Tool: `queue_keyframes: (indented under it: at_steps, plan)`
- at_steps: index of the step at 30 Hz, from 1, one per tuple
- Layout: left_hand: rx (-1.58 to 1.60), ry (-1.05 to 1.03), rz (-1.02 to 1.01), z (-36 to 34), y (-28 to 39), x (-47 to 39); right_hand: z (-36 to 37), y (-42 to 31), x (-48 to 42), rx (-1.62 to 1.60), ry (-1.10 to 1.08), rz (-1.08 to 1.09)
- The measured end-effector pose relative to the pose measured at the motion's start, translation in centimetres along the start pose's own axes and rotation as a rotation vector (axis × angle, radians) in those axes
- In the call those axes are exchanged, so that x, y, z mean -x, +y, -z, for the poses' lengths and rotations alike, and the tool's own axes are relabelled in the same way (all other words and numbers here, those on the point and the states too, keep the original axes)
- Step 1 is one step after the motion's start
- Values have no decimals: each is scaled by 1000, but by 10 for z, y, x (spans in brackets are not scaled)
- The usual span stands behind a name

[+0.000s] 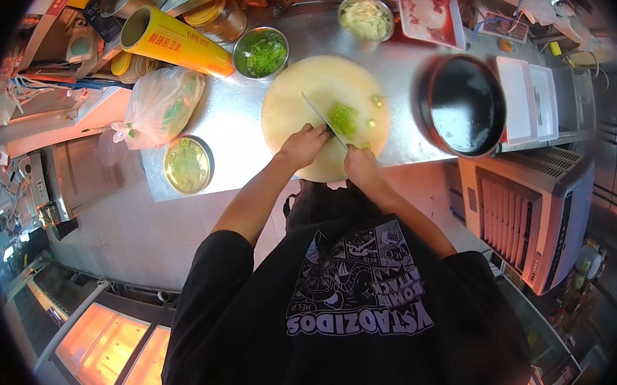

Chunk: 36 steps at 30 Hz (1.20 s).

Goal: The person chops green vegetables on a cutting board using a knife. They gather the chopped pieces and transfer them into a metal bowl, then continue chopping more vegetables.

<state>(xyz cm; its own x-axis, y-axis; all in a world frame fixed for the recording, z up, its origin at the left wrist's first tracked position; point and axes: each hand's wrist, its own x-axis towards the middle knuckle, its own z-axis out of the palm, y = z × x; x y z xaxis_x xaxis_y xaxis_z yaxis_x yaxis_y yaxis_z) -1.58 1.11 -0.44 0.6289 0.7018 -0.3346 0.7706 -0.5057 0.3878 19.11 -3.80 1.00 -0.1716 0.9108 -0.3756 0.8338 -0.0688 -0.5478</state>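
Note:
My right hand (362, 167) grips the handle of a kitchen knife (319, 112), its blade slanting up and left across a round cutting board (286, 92). My left hand (304, 144) has its fingertips close against the left side of the blade. A small dark patch shows between them, and I cannot tell what it is. Just right of the blade lies a pile of chopped light-green vegetable (344, 118). A few small cut pieces (372, 123) lie apart from it near the board's right side.
Behind the board stand a steel bowl of chopped greens (263, 56) and a bowl of pale shreds (366, 18). A large dark pan (466, 104) is at the right, near white trays (517, 100). A tied plastic bag (160, 103) and a round container (188, 164) are at the left.

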Motion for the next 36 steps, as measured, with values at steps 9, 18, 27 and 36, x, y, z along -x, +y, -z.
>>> queue_keyframes:
  at_steps: [9,18,27,36]
  plan:
    - [-1,34,-13,-8,-5,4,28,-11,24,7,-93,-17]
    - [15,23,9,-5,-2,5,2,4,19,-11,-43,-10]
    - [1,56,-22,-13,-5,3,9,-6,14,22,-51,-2]
    - [23,78,-9,-19,-9,6,13,-2,30,-1,-23,-10]
